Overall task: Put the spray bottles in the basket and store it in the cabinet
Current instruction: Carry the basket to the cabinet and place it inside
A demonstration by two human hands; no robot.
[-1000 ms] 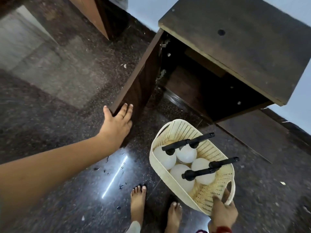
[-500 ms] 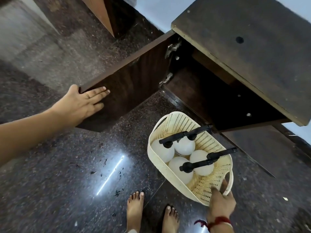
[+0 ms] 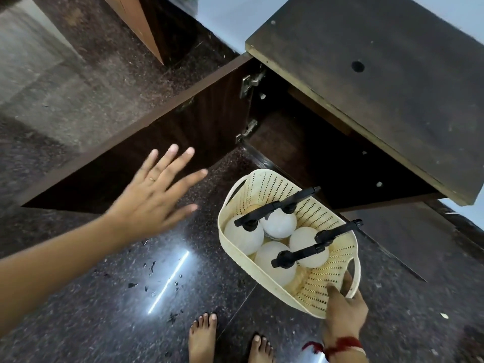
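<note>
At lower right, my right hand gripped the basket of spray bottles; my left hand hung spread, empty, near the open cabinet door.

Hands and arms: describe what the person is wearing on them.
The left hand has a thin ring on one finger; its forearm is bare, with no sleeve in view. The right hand has a red thread tied around the wrist, with a loose end trailing to one side. No gloves or watch are visible on either.
</note>
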